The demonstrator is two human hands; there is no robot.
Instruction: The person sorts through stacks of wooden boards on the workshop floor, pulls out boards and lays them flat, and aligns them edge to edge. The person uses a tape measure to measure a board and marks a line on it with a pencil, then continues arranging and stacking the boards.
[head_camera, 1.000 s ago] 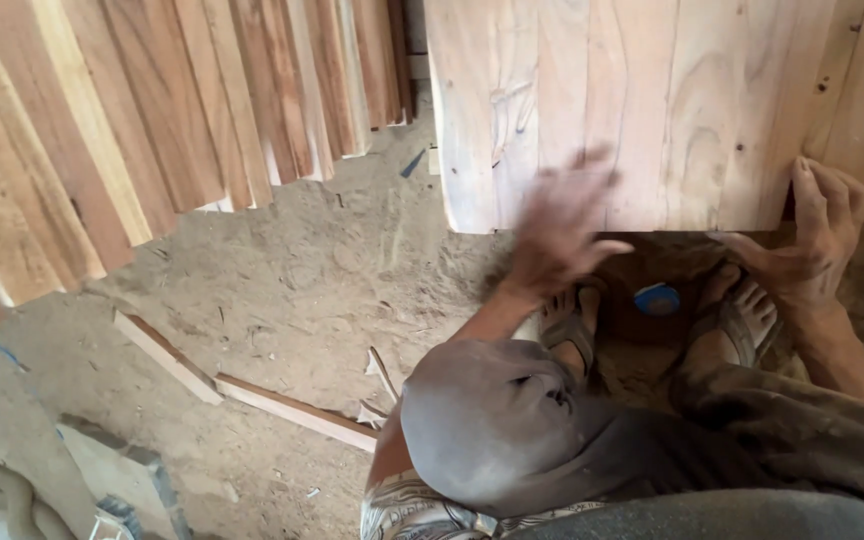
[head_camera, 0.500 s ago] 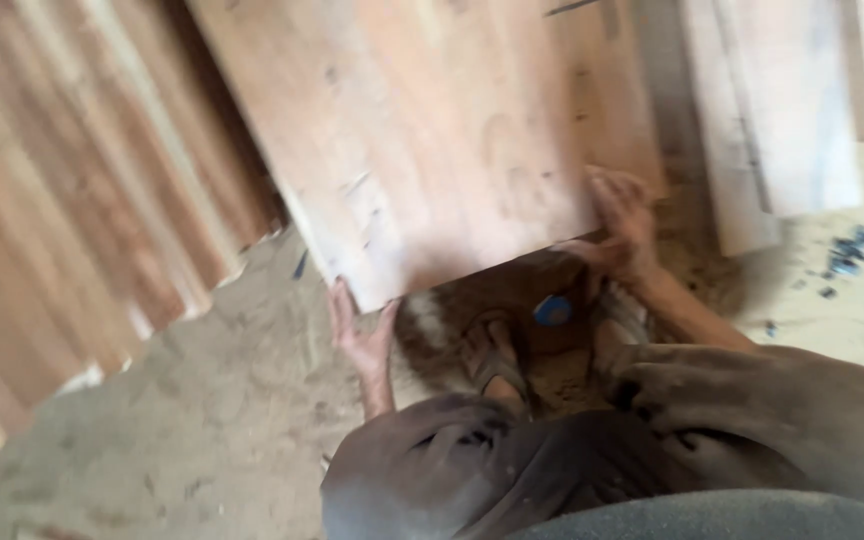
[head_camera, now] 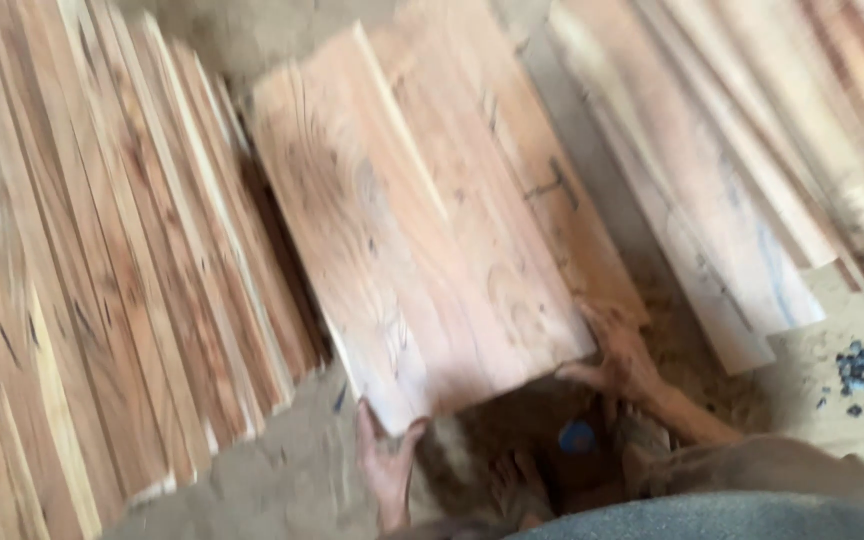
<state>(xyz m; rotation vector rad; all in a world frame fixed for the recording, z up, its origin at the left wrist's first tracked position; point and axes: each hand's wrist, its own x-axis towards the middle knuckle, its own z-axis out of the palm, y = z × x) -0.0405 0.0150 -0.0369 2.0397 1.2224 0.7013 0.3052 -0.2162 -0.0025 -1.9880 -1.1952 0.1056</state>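
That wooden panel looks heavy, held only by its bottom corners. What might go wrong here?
The wide wooden panel is gripped only at its lower edge by the left hand and right hand, so it might tip or slip. A bare foot lies right beneath that edge. Rough-sawn edges could give splinters.

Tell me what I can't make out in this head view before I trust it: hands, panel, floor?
- Left hand: fingertips hidden behind the wooden panel at its lower corner.
- Right hand: palm pressed against the panel's edge, so the grip is unclear.
- Blue object near the feet: too small and blurred to identify.
- Stacked planks on the left: motion blur; top ends cut off by the frame.
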